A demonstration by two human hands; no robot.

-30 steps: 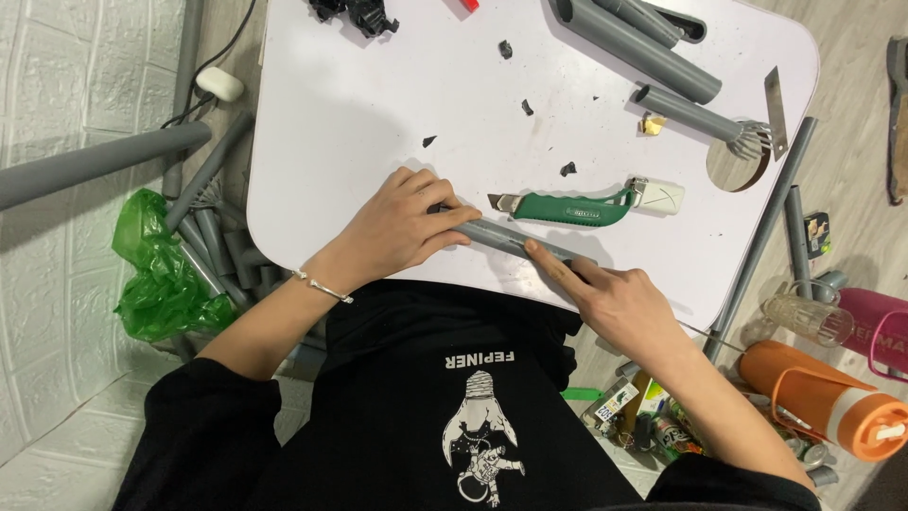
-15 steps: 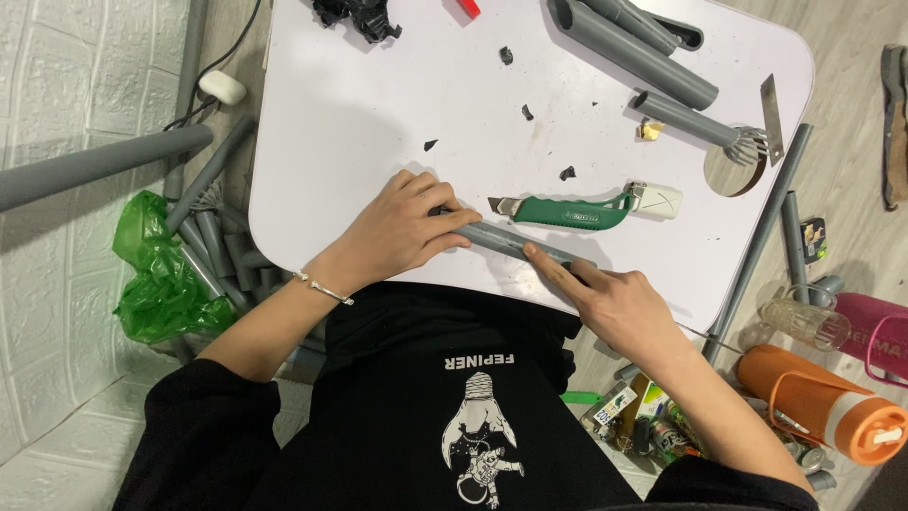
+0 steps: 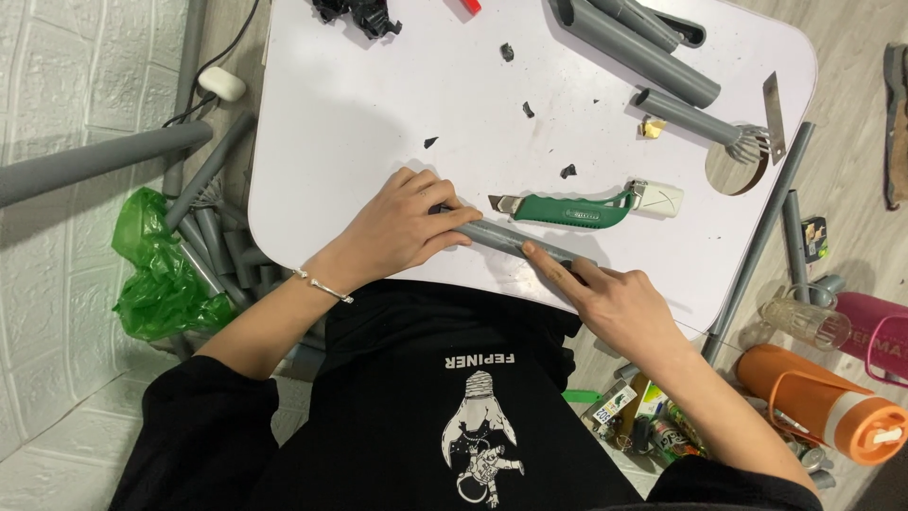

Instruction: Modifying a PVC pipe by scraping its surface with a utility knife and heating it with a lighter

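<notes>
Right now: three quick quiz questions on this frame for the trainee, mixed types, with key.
1. True or false: both hands rest on the grey strip.
2. Which thing lies just beyond the strip? A) green utility knife B) orange bottle C) green bag
3. Fill in: the left hand wears a ____ at the wrist.

Key: 1 true, the right hand too; 2 A; 3 bracelet.

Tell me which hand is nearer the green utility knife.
Left. The left hand lies just beside the green utility knife, near its blade tip; the right hand sits below it, slightly farther off.
</notes>
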